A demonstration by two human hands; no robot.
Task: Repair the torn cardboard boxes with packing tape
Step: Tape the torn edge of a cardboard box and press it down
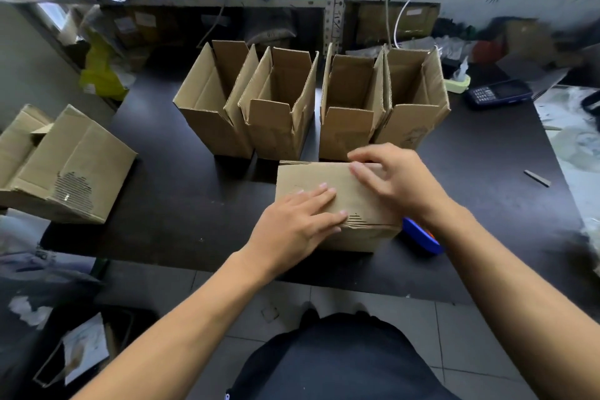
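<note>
A small cardboard box [311, 177] lies on its side near the front edge of the black table [181, 204], with a torn patch at its near edge. My left hand [298, 224] rests flat on its top face, fingers straight. My right hand [396, 178] presses with straight fingers along the box's far right edge, where a strip of clear tape seems to lie. A blue tape dispenser [422, 237] sits right of the box, partly hidden by my right wrist.
Several open cardboard boxes [279, 107] stand in a row behind the one I touch. A torn box [74, 169] lies at the left table edge. A dark calculator [498, 92] and a small grey blade [537, 178] lie at the right. Shelving stands behind.
</note>
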